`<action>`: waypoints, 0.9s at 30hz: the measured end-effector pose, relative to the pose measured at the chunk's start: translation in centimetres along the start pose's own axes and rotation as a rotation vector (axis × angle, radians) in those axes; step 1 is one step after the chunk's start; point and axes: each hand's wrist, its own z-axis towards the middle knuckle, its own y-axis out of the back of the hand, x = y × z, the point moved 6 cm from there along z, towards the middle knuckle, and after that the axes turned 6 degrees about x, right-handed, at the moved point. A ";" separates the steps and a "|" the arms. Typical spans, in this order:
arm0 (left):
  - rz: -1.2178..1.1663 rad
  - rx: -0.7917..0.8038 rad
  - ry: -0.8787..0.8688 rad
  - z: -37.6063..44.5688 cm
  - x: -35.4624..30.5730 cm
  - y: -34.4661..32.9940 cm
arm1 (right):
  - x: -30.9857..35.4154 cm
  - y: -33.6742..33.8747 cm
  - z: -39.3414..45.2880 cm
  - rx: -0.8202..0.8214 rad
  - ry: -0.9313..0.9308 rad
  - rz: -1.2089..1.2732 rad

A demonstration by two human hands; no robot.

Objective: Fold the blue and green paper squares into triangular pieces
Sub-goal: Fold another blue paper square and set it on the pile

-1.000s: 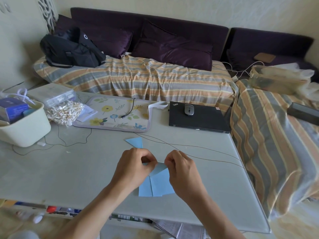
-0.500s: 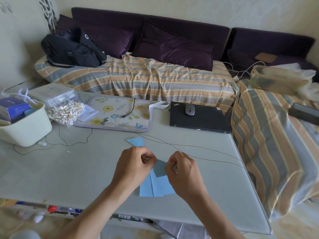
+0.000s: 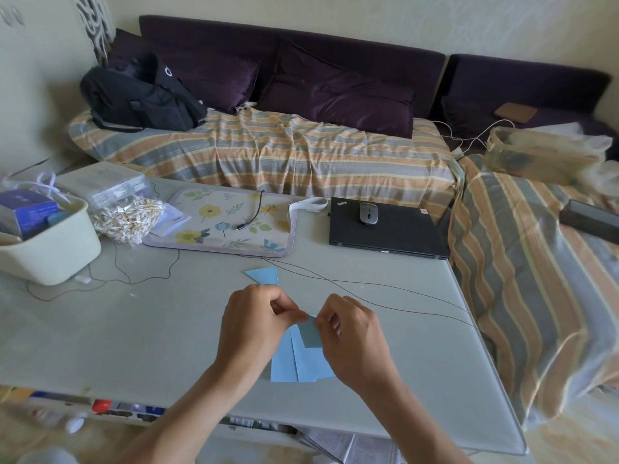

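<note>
Above the near middle of the table, my left hand [image 3: 256,324] and my right hand [image 3: 351,336] pinch a small blue paper piece [image 3: 310,335] by its top edge, fingertips almost touching. It hangs tilted between them, darker than the sheets below. Under my hands lies a small stack of light blue paper squares [image 3: 294,363] flat on the table, partly hidden by my left wrist. A folded blue triangular piece [image 3: 264,275] lies on the table just beyond my left hand. No green paper shows.
A thin dark cable [image 3: 368,289] runs across the table behind my hands. Further back are a floral mat [image 3: 217,226], a shut black laptop [image 3: 392,232] with a mouse on it, a cream bin [image 3: 50,249] and a bag of small sticks [image 3: 129,219]. The table's right edge [image 3: 485,363] meets a striped sofa.
The held blue piece has swung down from a raised, flat-edged flap to hang more upright between my fingertips. My hands have drawn slightly closer together over the stack.
</note>
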 end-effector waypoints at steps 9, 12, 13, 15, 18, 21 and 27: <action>0.083 0.081 -0.020 -0.1 -0.3 -0.7 | 0.2 -0.5 -0.2 0.082 0.058 0.046; 0.081 0.089 -0.021 -0.1 -0.4 -0.8 | 0.4 -0.5 -0.3 0.049 0.048 0.031; 0.079 0.081 -0.014 0.0 -0.3 -0.7 | 0.3 -0.4 -0.3 0.043 0.033 0.027; 0.080 0.054 0.002 0.3 0.1 -0.3 | -0.2 -0.1 -0.1 0.042 -0.011 0.014; 0.085 0.026 0.008 0.7 0.8 0.2 | -0.9 0.2 0.2 0.063 -0.073 0.001; 0.116 -0.018 0.023 0.6 1.0 0.5 | -0.8 0.2 0.3 0.072 -0.076 0.006; 0.026 -0.046 0.047 0.9 1.1 1.2 | -1.1 0.4 0.1 0.121 -0.168 0.110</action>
